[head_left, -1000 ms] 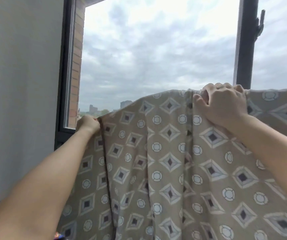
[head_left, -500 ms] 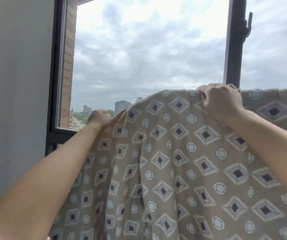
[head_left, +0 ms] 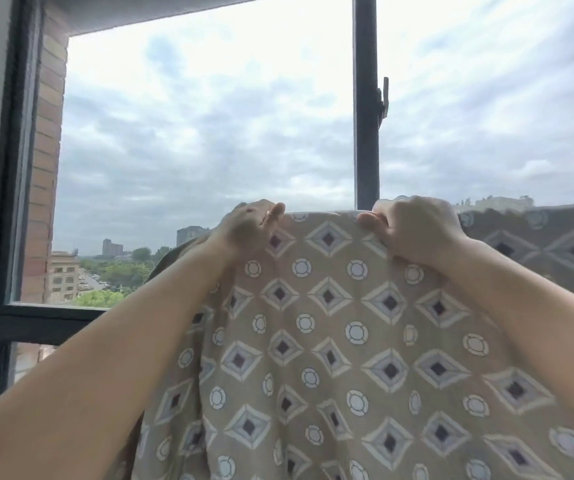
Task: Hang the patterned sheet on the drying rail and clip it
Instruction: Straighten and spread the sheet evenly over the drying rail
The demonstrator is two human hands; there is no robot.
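- Your left hand (head_left: 249, 225) and right hand (head_left: 413, 230) each pinch the sheet (head_left: 330, 341) top edge at mid-frame; it looks draped, the rail hidden
- No clip in view; clipping remains, I judge

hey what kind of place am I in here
Probably a room high up in an apartment block: a dark-framed window looks out over distant buildings and treetops, and both hands hold a patterned sheet up before it.
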